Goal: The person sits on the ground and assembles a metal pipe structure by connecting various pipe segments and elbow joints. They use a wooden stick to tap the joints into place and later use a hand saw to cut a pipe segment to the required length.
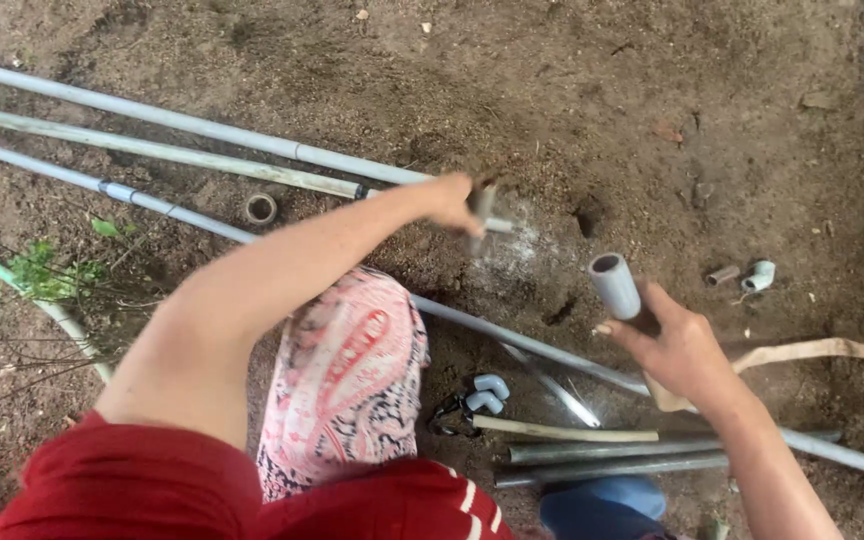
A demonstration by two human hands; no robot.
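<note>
A short grey pipe piece (614,285), cylindrical and open at its upper end, is shown held upright with a slight tilt above the bare soil (572,90), right of centre. It is gripped near its lower end by the right hand (677,350), whose fingers are closed around it, the thumb pointing left below the tube.

The left hand (452,203) is seen further up, its fingers clamped on a small dark fitting (480,212) that is blurred; its exact form cannot be told. This fitting sits at the end of a long grey pipe (182,122), which runs to the upper left beside two further long pipes (152,150).

A small ring-shaped coupling (261,208) lies on the soil just below these pipes. Two pale elbow fittings (487,393) are seen near the lower centre, next to a bundle of darker pipes (602,460). Another elbow fitting (758,276) lies well apart at the right. A patterned pink cloth (347,375) covers the knee.
</note>
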